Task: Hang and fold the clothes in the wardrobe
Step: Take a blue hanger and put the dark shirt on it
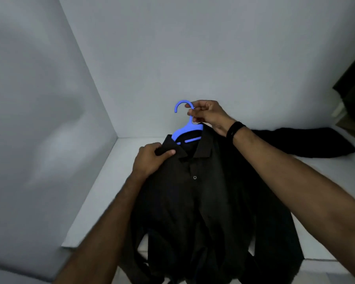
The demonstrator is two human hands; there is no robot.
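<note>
A black collared shirt point(197, 201) hangs on a blue plastic hanger point(182, 128) over the white wardrobe shelf point(111, 177). My right hand point(208, 114) pinches the hanger's neck just below the hook, holding it up. My left hand point(150, 160) grips the shirt's left shoulder and collar edge, thumb on top of the fabric. The hanger's arms are mostly hidden inside the shirt. The shirt's lower part drapes past the shelf's front edge.
Another dark garment point(307, 143) lies crumpled on the shelf at the back right. More dark clothing point(354, 83) hangs at the far right edge. White wardrobe walls close in the left side and back.
</note>
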